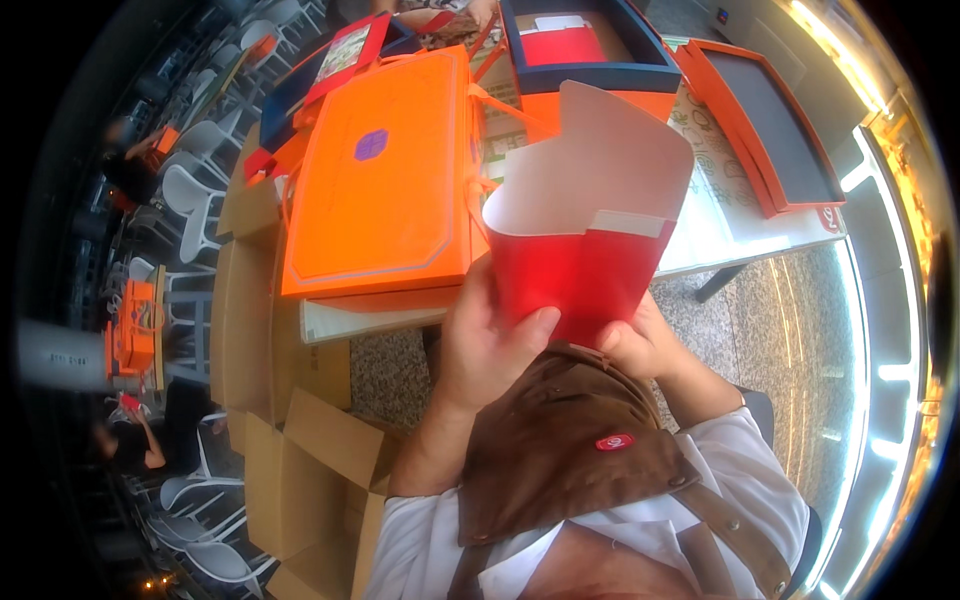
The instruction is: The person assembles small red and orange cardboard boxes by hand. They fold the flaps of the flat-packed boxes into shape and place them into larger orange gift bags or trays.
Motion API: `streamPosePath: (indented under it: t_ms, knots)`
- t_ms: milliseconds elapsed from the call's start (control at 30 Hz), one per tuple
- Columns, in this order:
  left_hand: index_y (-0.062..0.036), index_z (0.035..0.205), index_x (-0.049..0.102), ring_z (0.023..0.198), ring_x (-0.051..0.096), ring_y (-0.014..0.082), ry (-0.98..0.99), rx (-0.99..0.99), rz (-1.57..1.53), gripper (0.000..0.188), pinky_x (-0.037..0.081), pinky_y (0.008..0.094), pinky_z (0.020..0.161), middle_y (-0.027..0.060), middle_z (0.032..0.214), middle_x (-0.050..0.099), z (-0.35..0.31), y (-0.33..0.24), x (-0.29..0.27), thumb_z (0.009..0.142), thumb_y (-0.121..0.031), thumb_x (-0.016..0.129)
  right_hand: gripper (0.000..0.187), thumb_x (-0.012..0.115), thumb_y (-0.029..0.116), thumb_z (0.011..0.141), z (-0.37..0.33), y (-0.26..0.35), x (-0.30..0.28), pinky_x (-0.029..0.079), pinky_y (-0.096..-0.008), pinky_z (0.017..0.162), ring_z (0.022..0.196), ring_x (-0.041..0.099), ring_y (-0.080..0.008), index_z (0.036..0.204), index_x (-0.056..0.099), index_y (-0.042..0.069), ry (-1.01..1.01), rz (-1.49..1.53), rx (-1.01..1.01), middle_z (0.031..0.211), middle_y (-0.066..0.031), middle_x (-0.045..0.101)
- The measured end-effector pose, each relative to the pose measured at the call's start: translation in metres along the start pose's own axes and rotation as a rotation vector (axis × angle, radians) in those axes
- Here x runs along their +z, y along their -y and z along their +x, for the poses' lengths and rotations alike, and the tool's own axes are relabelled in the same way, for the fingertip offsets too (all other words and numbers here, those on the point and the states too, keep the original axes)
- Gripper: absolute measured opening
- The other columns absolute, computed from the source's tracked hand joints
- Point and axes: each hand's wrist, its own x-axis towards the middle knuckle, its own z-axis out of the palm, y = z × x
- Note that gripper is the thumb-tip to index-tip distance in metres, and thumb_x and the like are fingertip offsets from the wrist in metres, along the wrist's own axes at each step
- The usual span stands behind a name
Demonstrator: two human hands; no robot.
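A red folding carton is held upright in front of my body, its white inner flaps standing up at the top. My left hand wraps its left side, thumb on the red front. The right lower side is gripped by my right hand, thumb against the carton. Just beyond, on the table, lies a large orange gift box with a purple emblem and orange ribbon handles. Behind the carton stands an orange box with a dark blue rim, a red piece with a white flap inside it.
An orange tray-like lid with dark lining lies at the table's right end. Open brown cardboard boxes stand at my left. White chairs and other people are farther left. The table edge runs before me.
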Motion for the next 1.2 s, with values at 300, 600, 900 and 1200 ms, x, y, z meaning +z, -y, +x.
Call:
streamPosePath:
  t_ms: [300,600,900,1200]
  knots:
    - [0.0034,0.138,0.044,0.115,0.055,0.0159,0.126,-0.018,0.004,0.067,0.046,0.0315,0.098,0.0099,0.126,0.058,0.003,-0.007,0.001,0.089,-0.027,0.078,0.122,0.076,0.063,0.076,0.006,-0.027,-0.005,0.035,-0.0418,0.113,0.14,0.039,-0.0275,0.156,0.011,-0.001,-0.116,-0.192,-0.181,0.154,-0.0169,0.034]
    - [0.0029,0.134,0.047,0.113,0.056,0.0157,0.031,-0.026,-0.112,0.056,0.046,0.0316,0.099,0.0091,0.126,0.059,0.001,-0.003,-0.002,0.092,-0.022,0.074,0.121,0.068,0.069,0.081,0.006,-0.011,0.005,0.028,-0.041,0.116,0.145,0.03,-0.0269,0.156,0.008,-0.005,0.042,-0.033,-0.102,0.156,-0.0177,0.029]
    - [0.0053,0.137,0.044,0.117,0.055,0.0169,0.069,-0.04,-0.18,0.061,0.044,0.032,0.102,0.0113,0.129,0.057,0.003,-0.005,0.0,0.094,-0.027,0.072,0.112,0.063,0.071,0.084,-0.002,-0.013,-0.001,0.031,-0.0436,0.114,0.14,0.036,-0.028,0.155,0.017,-0.002,0.011,-0.071,-0.078,0.152,-0.0175,0.034]
    - [0.0103,0.148,0.029,0.129,0.05,0.0238,0.101,0.042,-0.045,0.089,0.043,0.0357,0.106,0.0183,0.142,0.048,-0.004,-0.007,-0.001,0.093,-0.049,0.066,0.11,0.062,0.075,0.082,-0.001,-0.032,-0.022,0.039,-0.0423,0.11,0.135,0.044,-0.0274,0.152,0.025,-0.002,-0.068,0.078,-0.049,0.147,-0.0173,0.042]
